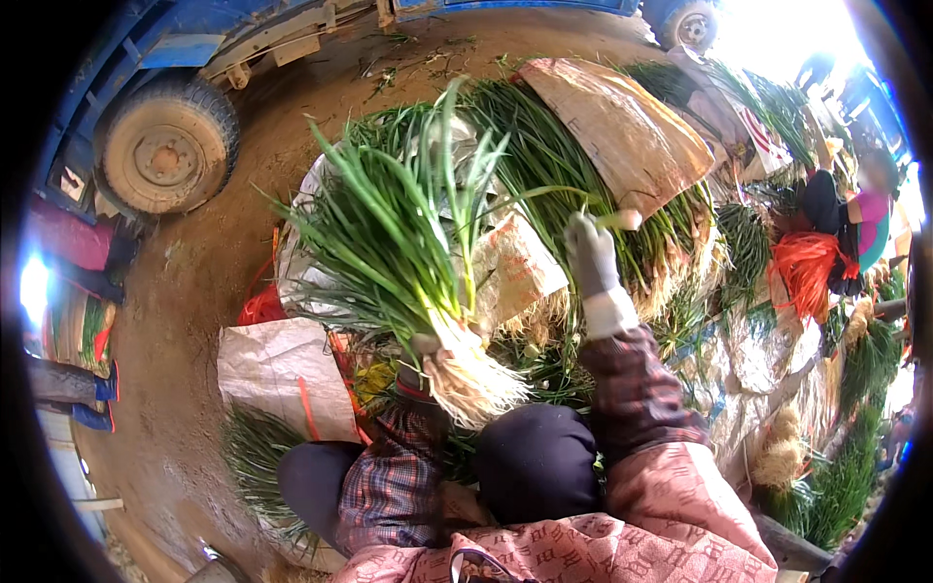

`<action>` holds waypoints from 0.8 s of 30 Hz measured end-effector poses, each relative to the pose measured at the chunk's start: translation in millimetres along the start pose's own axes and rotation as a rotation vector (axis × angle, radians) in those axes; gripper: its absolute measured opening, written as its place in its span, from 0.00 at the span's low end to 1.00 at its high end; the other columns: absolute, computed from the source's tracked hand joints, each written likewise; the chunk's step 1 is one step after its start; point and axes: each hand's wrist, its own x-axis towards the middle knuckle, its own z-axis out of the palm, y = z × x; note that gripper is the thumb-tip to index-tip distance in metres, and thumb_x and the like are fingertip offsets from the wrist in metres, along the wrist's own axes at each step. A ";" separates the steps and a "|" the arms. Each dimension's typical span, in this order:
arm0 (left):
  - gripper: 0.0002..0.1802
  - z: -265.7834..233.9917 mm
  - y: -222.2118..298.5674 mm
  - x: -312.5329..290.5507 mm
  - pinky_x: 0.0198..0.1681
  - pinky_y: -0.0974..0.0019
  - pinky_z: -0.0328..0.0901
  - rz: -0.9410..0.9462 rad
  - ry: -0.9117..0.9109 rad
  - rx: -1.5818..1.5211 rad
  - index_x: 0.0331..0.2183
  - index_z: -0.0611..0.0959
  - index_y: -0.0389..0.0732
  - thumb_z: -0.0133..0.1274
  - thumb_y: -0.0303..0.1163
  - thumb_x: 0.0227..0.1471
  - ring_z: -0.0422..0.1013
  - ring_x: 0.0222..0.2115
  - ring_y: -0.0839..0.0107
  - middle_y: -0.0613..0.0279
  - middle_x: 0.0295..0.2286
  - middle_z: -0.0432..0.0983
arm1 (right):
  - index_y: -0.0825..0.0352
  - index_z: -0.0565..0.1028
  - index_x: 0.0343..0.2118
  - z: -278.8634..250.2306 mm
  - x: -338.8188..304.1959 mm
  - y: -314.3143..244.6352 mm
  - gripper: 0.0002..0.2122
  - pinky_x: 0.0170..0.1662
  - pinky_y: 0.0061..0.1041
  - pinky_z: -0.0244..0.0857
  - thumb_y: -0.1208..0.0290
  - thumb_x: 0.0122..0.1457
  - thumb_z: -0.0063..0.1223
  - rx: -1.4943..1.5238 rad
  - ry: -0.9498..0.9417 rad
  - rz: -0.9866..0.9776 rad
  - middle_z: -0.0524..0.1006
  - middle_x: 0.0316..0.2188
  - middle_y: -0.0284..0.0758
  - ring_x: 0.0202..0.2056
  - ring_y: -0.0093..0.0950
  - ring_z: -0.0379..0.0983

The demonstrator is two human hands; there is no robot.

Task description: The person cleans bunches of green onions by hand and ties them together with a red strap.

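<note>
My left hand (424, 344), gloved and mostly hidden, is closed around a thick bunch of scallions (389, 233). Its green leaves fan up and to the left, while the pale stringy roots hang over my knee. Further right, my gloved right hand (591, 255) is closed on what looks like a single scallion stalk (559, 191), its pale end blurred. Beyond that hand lies a large heap of scallions (544, 146), partly covered by a tan woven sack (622, 126). A smaller printed sack piece (515, 267) lies between my hands.
A blue truck with a muddy wheel (167, 146) stands at the far left on a dirt floor. A whitish sack (284, 374) lies left of my knee. At right, a person in pink (872, 209) sits by red plastic strips (807, 267). People's legs (73, 384) show at left.
</note>
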 end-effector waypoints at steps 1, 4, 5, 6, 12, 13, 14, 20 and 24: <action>0.28 -4.4 -0.3 1.9 0.33 0.56 0.77 -0.012 -0.012 -0.012 0.45 0.73 0.26 0.51 0.35 0.45 0.75 0.33 0.56 0.43 0.36 0.76 | 0.63 0.71 0.35 -10.1 -21.1 0.4 0.08 0.30 0.26 0.69 0.64 0.64 0.44 -0.282 -0.325 0.024 0.73 0.22 0.33 0.24 0.25 0.71; 0.29 -14.4 -2.8 8.3 0.34 0.55 0.76 -0.040 -0.049 -0.029 0.46 0.72 0.26 0.52 0.35 0.45 0.75 0.35 0.55 0.42 0.38 0.75 | 0.61 0.72 0.45 -35.5 -90.2 -6.1 0.13 0.36 0.31 0.71 0.61 0.62 0.48 -0.535 -1.066 -0.132 0.78 0.31 0.40 0.31 0.30 0.76; 0.29 -16.0 -3.2 10.3 0.35 0.55 0.76 -0.043 -0.051 -0.033 0.47 0.72 0.26 0.53 0.35 0.44 0.74 0.36 0.55 0.41 0.38 0.75 | 0.60 0.72 0.48 -40.6 -104.3 -7.9 0.15 0.38 0.33 0.72 0.60 0.61 0.50 -0.506 -1.127 -0.194 0.80 0.34 0.42 0.34 0.32 0.78; 0.29 -16.7 -3.9 12.7 0.36 0.54 0.76 -0.050 -0.053 -0.039 0.47 0.72 0.26 0.53 0.35 0.44 0.74 0.36 0.54 0.41 0.38 0.74 | 0.59 0.74 0.48 -40.2 -105.3 -7.6 0.16 0.39 0.32 0.72 0.60 0.59 0.52 -0.520 -1.004 -0.042 0.80 0.35 0.44 0.35 0.33 0.78; 0.32 -9.0 -4.7 20.1 0.39 0.52 0.76 -0.048 -0.083 -0.068 0.49 0.70 0.25 0.56 0.34 0.44 0.73 0.40 0.53 0.39 0.41 0.73 | 0.62 0.82 0.38 -33.2 -55.2 5.4 0.17 0.42 0.36 0.71 0.55 0.52 0.54 -0.571 -0.326 0.584 0.80 0.34 0.45 0.36 0.41 0.78; 0.32 -6.1 -6.0 19.2 0.40 0.51 0.75 -0.040 -0.090 -0.076 0.49 0.70 0.25 0.57 0.34 0.43 0.73 0.41 0.52 0.39 0.41 0.73 | 0.63 0.82 0.37 -33.5 -49.8 3.9 0.18 0.43 0.35 0.71 0.55 0.50 0.56 -0.505 -0.352 0.602 0.81 0.35 0.44 0.36 0.38 0.79; 0.33 -3.4 -7.3 18.6 0.40 0.51 0.75 -0.033 -0.101 -0.084 0.49 0.69 0.25 0.57 0.34 0.43 0.73 0.41 0.52 0.38 0.42 0.72 | 0.63 0.82 0.36 -35.0 -48.5 0.1 0.17 0.43 0.35 0.71 0.55 0.49 0.56 -0.419 -0.260 0.520 0.81 0.35 0.43 0.36 0.38 0.79; 0.36 14.3 -12.0 7.1 0.36 0.52 0.76 -0.036 -0.053 -0.066 0.50 0.69 0.24 0.59 0.35 0.42 0.74 0.39 0.53 0.37 0.41 0.73 | 0.69 0.81 0.26 -32.8 -61.3 -51.9 0.15 0.36 0.34 0.68 0.59 0.47 0.58 -0.201 -0.114 0.144 0.76 0.25 0.43 0.29 0.39 0.76; 0.30 30.4 -12.3 -4.5 0.32 0.56 0.73 0.058 0.058 0.004 0.45 0.72 0.25 0.58 0.36 0.43 0.74 0.30 0.58 0.45 0.32 0.74 | 0.72 0.79 0.25 3.1 -45.7 -70.9 0.16 0.37 0.32 0.68 0.60 0.47 0.60 0.184 -0.227 0.136 0.76 0.26 0.39 0.30 0.31 0.75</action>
